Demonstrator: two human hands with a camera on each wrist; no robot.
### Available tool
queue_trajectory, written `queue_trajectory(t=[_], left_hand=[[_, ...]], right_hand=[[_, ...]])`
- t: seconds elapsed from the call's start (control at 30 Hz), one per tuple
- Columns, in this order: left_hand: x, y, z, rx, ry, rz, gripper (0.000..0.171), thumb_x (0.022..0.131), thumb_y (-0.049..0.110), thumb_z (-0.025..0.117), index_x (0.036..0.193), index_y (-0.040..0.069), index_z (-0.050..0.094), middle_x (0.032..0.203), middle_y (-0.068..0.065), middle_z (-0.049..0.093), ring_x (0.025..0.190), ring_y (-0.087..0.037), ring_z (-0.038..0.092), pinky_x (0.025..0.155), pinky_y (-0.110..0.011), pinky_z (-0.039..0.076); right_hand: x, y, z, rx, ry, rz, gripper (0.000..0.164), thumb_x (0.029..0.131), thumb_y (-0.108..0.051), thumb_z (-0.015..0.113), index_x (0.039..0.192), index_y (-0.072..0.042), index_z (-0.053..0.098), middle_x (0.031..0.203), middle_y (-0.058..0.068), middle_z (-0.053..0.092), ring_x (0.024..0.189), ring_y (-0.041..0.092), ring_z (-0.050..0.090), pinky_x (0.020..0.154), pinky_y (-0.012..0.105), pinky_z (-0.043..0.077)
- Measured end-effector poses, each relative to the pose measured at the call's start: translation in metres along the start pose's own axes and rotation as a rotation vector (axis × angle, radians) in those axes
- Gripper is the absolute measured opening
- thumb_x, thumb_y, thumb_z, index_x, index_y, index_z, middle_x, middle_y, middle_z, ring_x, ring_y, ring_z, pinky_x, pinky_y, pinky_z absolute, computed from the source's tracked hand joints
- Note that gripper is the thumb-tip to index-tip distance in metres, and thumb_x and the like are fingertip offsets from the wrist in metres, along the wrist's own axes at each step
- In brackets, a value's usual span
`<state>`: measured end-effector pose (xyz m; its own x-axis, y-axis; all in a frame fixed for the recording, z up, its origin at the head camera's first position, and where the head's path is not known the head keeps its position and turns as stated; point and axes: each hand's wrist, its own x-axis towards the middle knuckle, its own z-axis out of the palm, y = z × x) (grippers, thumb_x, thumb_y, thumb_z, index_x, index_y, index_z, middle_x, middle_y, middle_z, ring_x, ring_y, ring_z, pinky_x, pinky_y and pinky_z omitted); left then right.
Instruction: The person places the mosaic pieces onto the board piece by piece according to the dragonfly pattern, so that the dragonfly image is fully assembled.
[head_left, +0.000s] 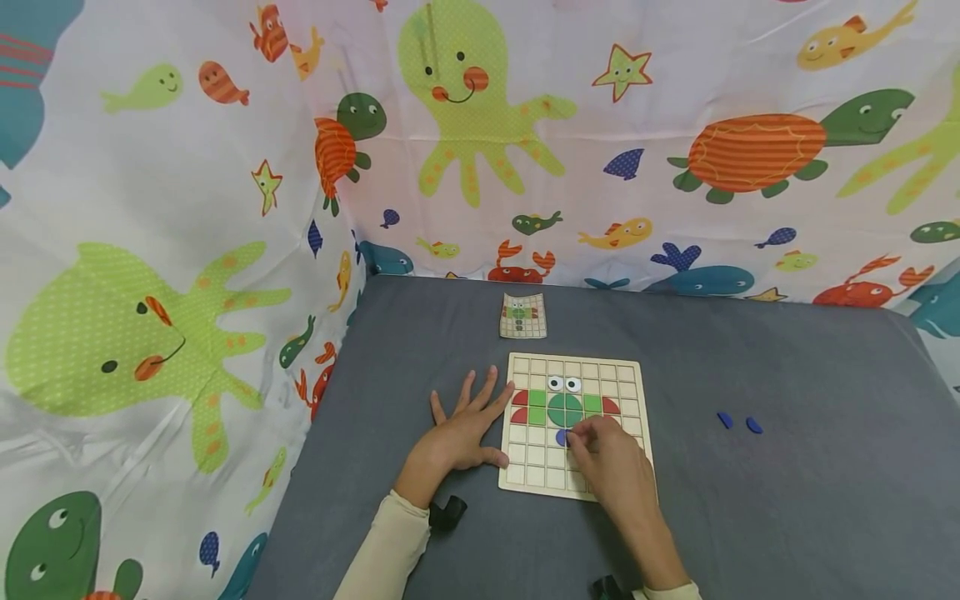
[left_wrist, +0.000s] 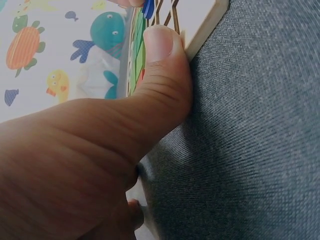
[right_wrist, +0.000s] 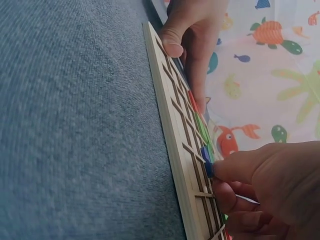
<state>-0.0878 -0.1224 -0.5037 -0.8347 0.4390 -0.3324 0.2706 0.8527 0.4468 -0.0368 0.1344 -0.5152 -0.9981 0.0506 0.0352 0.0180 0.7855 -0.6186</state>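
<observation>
A square wooden grid board (head_left: 540, 477) lies on the grey cloth, with red, light green and dark green pieces and two eye pieces set in its cells. My left hand (head_left: 459, 439) is spread at the board's left side, its thumb (left_wrist: 162, 50) resting on the edge and its index fingertip at the rim higher up. Over the lower middle of the grid, my right hand (head_left: 617, 467) pinches a small blue piece (right_wrist: 209, 170) between thumb and finger. Right beside it, another blue piece (head_left: 562, 437) sits in a cell below the dark green circle (head_left: 564, 409).
Two loose blue pieces (head_left: 724, 420) lie on the cloth to the right of the board. Behind the board is a small pattern card (head_left: 523, 332) with a similar figure. A curtain printed with sea animals (head_left: 570, 233) borders the back and left of the table.
</observation>
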Motion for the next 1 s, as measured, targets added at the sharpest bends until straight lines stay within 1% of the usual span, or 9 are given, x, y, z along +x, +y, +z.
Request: queue_trajectory(t=[0.23, 0.27, 0.4, 0.47, 0.6, 0.67, 0.8, 0.9, 1.0], left_hand=[[0.0007, -0.0020, 0.0007, -0.009, 0.000, 0.001, 0.119, 0.081, 0.052, 0.084, 0.172, 0.033, 0.010, 0.179, 0.000, -0.008, 0.163, -0.036, -0.015, 0.112, -0.086, -0.011], [0.0018, -0.0050, 0.0039, -0.026, 0.012, 0.013, 0.121, 0.080, 0.053, 0.085, 0.172, 0.034, 0.009, 0.178, 0.001, -0.009, 0.162, -0.036, -0.017, 0.111, -0.086, -0.013], [0.0028, -0.0076, 0.0067, -0.047, 0.012, 0.023, 0.123, 0.079, 0.053, 0.085, 0.172, 0.036, 0.006, 0.178, 0.001, -0.011, 0.162, -0.036, -0.018, 0.109, -0.086, -0.015], [0.0026, -0.0071, 0.0062, -0.046, 0.009, 0.023, 0.123, 0.079, 0.054, 0.084, 0.172, 0.036, 0.006, 0.178, 0.001, -0.012, 0.162, -0.036, -0.019, 0.110, -0.086, -0.015], [-0.0004, 0.0000, -0.0019, -0.020, -0.010, 0.001, 0.119, 0.082, 0.051, 0.084, 0.172, 0.032, 0.009, 0.179, -0.001, -0.009, 0.163, -0.037, -0.015, 0.112, -0.085, -0.012], [-0.0004, 0.0006, -0.0023, -0.031, -0.007, -0.002, 0.118, 0.082, 0.049, 0.085, 0.172, 0.032, 0.010, 0.179, -0.001, -0.008, 0.163, -0.037, -0.014, 0.113, -0.085, -0.011], [-0.0008, 0.0017, -0.0031, -0.020, -0.006, -0.002, 0.118, 0.082, 0.050, 0.085, 0.172, 0.031, 0.011, 0.179, -0.002, -0.008, 0.163, -0.038, -0.014, 0.112, -0.085, -0.010], [-0.0003, 0.0013, -0.0025, 0.005, -0.009, -0.002, 0.118, 0.082, 0.053, 0.083, 0.172, 0.032, 0.010, 0.179, 0.000, -0.008, 0.163, -0.037, -0.014, 0.112, -0.086, -0.010], [0.0010, -0.0004, -0.0006, 0.007, -0.014, -0.008, 0.119, 0.080, 0.055, 0.083, 0.172, 0.033, 0.010, 0.179, 0.000, -0.009, 0.163, -0.036, -0.015, 0.112, -0.086, -0.010]], right_hand=[[0.0014, 0.0018, 0.0020, -0.004, 0.000, 0.001, 0.016, 0.094, -0.028, 0.083, 0.093, -0.015, 0.074, 0.081, -0.002, 0.065, 0.067, 0.013, 0.057, 0.058, 0.034, 0.046], [0.0014, 0.0017, 0.0017, -0.001, -0.003, -0.001, 0.016, 0.094, -0.028, 0.083, 0.094, -0.015, 0.074, 0.081, -0.002, 0.065, 0.067, 0.013, 0.057, 0.058, 0.033, 0.045], [0.0007, 0.0021, 0.0016, -0.002, -0.004, -0.002, 0.015, 0.095, -0.028, 0.081, 0.093, -0.015, 0.073, 0.081, -0.002, 0.064, 0.067, 0.012, 0.056, 0.057, 0.032, 0.045], [0.0007, 0.0024, 0.0014, -0.007, 0.004, -0.007, 0.015, 0.095, -0.026, 0.081, 0.093, -0.015, 0.072, 0.081, -0.002, 0.064, 0.066, 0.012, 0.056, 0.056, 0.032, 0.045], [0.0012, 0.0022, 0.0011, -0.004, 0.012, -0.013, 0.016, 0.094, -0.029, 0.082, 0.093, -0.016, 0.072, 0.079, -0.004, 0.062, 0.065, 0.012, 0.054, 0.055, 0.032, 0.044], [0.0016, 0.0016, 0.0011, 0.003, 0.003, -0.014, 0.017, 0.093, -0.030, 0.083, 0.094, -0.016, 0.073, 0.079, -0.004, 0.061, 0.064, 0.012, 0.053, 0.054, 0.032, 0.043], [0.0017, 0.0005, 0.0014, 0.000, -0.003, 0.005, 0.018, 0.092, -0.030, 0.082, 0.097, -0.015, 0.073, 0.079, -0.004, 0.060, 0.064, 0.013, 0.054, 0.054, 0.033, 0.043], [0.0014, 0.0009, 0.0018, -0.012, 0.001, 0.031, 0.017, 0.094, -0.029, 0.081, 0.096, -0.015, 0.071, 0.079, -0.003, 0.062, 0.065, 0.014, 0.055, 0.055, 0.034, 0.044], [0.0008, 0.0007, 0.0015, -0.015, -0.007, 0.048, 0.018, 0.095, -0.030, 0.079, 0.094, -0.015, 0.069, 0.077, -0.003, 0.063, 0.064, 0.014, 0.056, 0.055, 0.034, 0.044]])
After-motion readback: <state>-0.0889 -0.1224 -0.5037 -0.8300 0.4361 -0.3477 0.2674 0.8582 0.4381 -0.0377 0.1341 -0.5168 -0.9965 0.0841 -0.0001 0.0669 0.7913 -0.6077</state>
